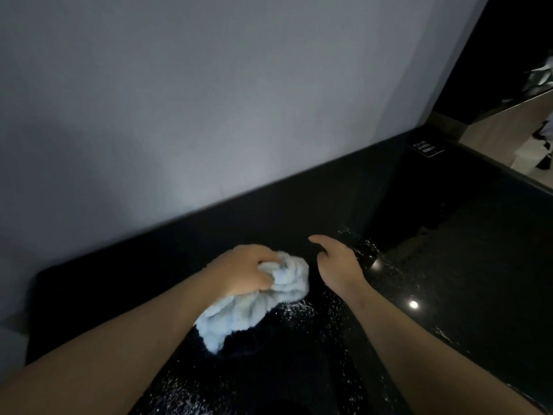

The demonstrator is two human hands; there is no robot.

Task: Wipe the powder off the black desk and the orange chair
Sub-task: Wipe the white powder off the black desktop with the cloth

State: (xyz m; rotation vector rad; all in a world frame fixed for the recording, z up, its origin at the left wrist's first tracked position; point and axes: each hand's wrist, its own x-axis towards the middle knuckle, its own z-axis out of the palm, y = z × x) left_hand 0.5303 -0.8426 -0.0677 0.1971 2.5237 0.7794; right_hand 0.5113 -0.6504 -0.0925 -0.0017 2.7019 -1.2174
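My left hand (244, 272) grips a bunched pale blue cloth (263, 298) and holds it down on the black desk (299, 369). White powder (294, 311) lies scattered just right of the cloth, and more specks spread toward the front of the desk and near its far right corner. My right hand (336, 262) is beside the cloth with loosely curved fingers, holding nothing; whether it touches the desk is unclear. The orange chair is not in view.
A grey wall (209, 100) rises straight behind the desk, above a black raised back edge (269, 202). To the right a glossy dark floor (463, 265) shows light reflections, with a small black sign (426, 148) and a lighter area beyond it.
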